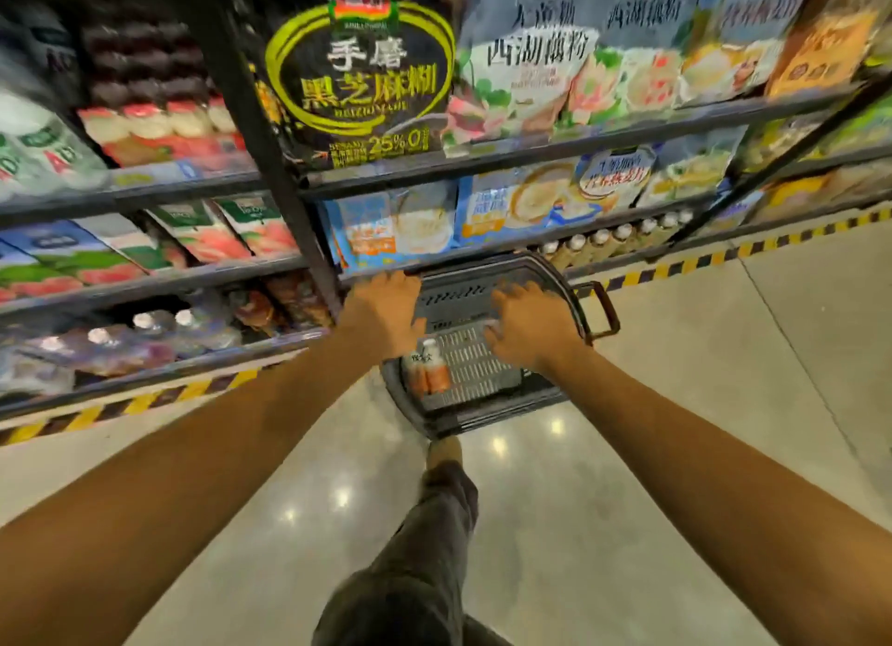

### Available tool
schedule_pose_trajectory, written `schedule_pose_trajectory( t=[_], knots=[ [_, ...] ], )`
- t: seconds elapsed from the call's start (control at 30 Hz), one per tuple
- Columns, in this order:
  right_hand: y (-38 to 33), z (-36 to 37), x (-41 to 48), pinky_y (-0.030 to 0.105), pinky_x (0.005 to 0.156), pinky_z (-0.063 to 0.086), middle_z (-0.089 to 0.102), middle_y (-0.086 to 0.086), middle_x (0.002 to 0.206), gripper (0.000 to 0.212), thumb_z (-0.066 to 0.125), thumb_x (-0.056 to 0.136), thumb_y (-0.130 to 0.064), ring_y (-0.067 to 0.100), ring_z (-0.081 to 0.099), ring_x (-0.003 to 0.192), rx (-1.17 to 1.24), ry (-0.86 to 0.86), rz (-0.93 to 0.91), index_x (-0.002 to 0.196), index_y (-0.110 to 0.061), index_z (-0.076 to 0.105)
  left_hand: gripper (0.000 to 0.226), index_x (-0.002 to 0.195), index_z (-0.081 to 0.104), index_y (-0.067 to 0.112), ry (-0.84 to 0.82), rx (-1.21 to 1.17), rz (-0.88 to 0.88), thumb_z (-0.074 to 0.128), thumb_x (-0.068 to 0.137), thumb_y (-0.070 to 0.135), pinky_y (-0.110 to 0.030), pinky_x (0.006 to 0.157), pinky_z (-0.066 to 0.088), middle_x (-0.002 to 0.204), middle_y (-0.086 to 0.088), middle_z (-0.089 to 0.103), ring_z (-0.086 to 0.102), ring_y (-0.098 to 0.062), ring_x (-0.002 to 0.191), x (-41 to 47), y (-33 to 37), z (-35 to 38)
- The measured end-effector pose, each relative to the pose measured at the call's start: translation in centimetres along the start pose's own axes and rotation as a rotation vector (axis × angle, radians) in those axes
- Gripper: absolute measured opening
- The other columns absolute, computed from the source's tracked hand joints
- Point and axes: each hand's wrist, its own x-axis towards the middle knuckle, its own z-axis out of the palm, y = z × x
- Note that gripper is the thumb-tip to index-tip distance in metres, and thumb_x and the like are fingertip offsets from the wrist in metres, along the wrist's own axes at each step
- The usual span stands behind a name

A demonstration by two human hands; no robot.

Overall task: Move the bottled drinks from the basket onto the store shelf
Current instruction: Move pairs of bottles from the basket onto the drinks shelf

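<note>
A dark grey plastic basket (487,421) stands on the floor in front of the shelving. Two orange bottled drinks (428,371) with white caps stand in its near left corner. The rest of its slotted bottom shows bare. My left hand (386,310) hovers over the basket's left side, just above the bottles, fingers stretched forward and holding nothing. My right hand (523,329) hangs over the basket's right half with fingers spread and nothing in its grasp. A row of similar white-capped bottles (608,240) lines the lowest shelf behind the basket.
Black metal shelving (289,196) full of packaged foods and cartons rises ahead and to the left. Yellow-black hazard tape (675,269) runs along its base. The basket's handle (604,310) folds out to the right. My leg and foot (446,457) are just behind the basket on glossy floor.
</note>
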Motion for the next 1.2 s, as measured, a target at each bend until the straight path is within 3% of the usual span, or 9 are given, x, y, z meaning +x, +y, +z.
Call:
schedule_pose_trajectory(
  t=[0.13,0.33,0.5,0.7,0.8,0.87,1.03,1.13,1.2],
  knots=[
    [2.2,5.6,6.0,0.041,0.092,0.041,0.053,0.014,0.127,0.045,0.044,0.093,-0.038,0.032,0.046,0.119,-0.047,-0.13,-0.111,0.13,-0.012,0.045,0.045,0.13,0.044,0.014,-0.094,-0.01,-0.078,0.039,0.093,0.038,-0.034,0.074,0.044,0.126,-0.007,0.052,0.051,-0.028,0.116,4.9,1.7,6.6],
    [4.4,17.5,14.9,0.039,0.092,0.044,0.06,0.01,0.119,0.04,0.048,0.087,-0.037,0.031,0.055,0.11,0.011,-0.205,-0.178,0.118,-0.013,0.056,0.065,0.148,0.021,0.013,-0.224,-0.112,-0.224,0.045,0.092,0.036,-0.042,0.104,0.038,0.15,-0.01,0.033,0.037,-0.031,0.134,12.2,3.2,18.0],
    [5.7,30.5,22.8,0.041,0.092,0.044,0.055,0.012,0.125,0.041,0.048,0.091,-0.033,0.032,0.049,0.117,0.02,-0.317,-0.178,0.125,-0.011,0.05,0.055,0.137,0.039,0.015,-0.302,-0.221,-0.333,0.051,0.086,0.033,-0.043,0.1,0.04,0.142,-0.009,0.041,0.042,-0.029,0.128,18.9,4.0,30.1],
    [6.1,44.3,29.4,0.041,0.09,0.043,0.068,0.009,0.102,0.048,0.032,0.095,-0.043,0.03,0.061,0.1,-0.093,-0.278,-0.301,0.129,-0.013,0.05,0.06,0.135,0.039,0.013,-0.359,-0.179,-0.407,0.056,0.083,0.036,-0.046,0.104,0.037,0.139,-0.01,0.044,0.041,-0.028,0.128,25.6,4.8,43.5],
    [5.9,48.3,32.0,0.032,0.077,0.04,0.061,0.003,0.086,0.033,0.038,0.097,-0.036,0.022,0.057,0.096,0.062,-0.361,-0.241,0.11,-0.013,0.058,0.066,0.141,0.033,0.016,-0.409,-0.154,-0.453,0.055,0.083,0.04,-0.047,0.105,0.034,0.146,-0.009,0.036,0.034,-0.029,0.133,27.6,4.3,48.8],
    [5.5,51.4,33.5,0.028,0.078,0.04,0.05,0.0,0.077,0.027,0.044,0.096,-0.035,0.017,0.048,0.089,0.199,-0.475,-0.138,0.094,-0.012,0.058,0.067,0.143,0.029,0.016,-0.405,-0.181,-0.509,0.052,0.085,0.04,-0.046,0.106,0.034,0.149,-0.009,0.032,0.032,-0.028,0.134,28.4,3.8,51.5],
    [3.3,59.1,35.3,0.035,0.072,0.053,0.067,0.011,0.089,0.05,0.054,0.088,-0.052,0.027,0.064,0.082,0.566,-0.444,0.055,0.098,-0.004,0.065,0.063,0.147,0.021,0.012,-0.335,-0.22,-0.588,0.046,0.093,0.031,-0.045,0.099,0.04,0.153,-0.008,0.028,0.031,-0.029,0.136,28.6,3.3,55.1],
    [3.1,60.9,35.5,0.043,0.077,0.056,0.071,0.014,0.093,0.037,0.067,0.081,-0.04,0.031,0.067,0.086,0.825,-0.459,0.151,0.097,-0.006,0.068,0.065,0.147,0.021,0.011,-0.29,-0.318,-0.649,0.048,0.091,0.029,-0.045,0.101,0.039,0.151,-0.01,0.03,0.033,-0.029,0.134,29.0,3.3,56.1],
    [4.1,60.7,35.4,0.04,0.081,0.055,0.071,0.009,0.1,0.036,0.071,0.078,-0.032,0.027,0.067,0.092,0.908,-0.434,0.176,0.107,-0.009,0.066,0.07,0.148,0.018,0.008,-0.254,-0.429,-0.718,0.05,0.089,0.026,-0.045,0.103,0.036,0.149,-0.014,0.032,0.034,-0.032,0.133,29.5,3.5,56.8]
  ],
)
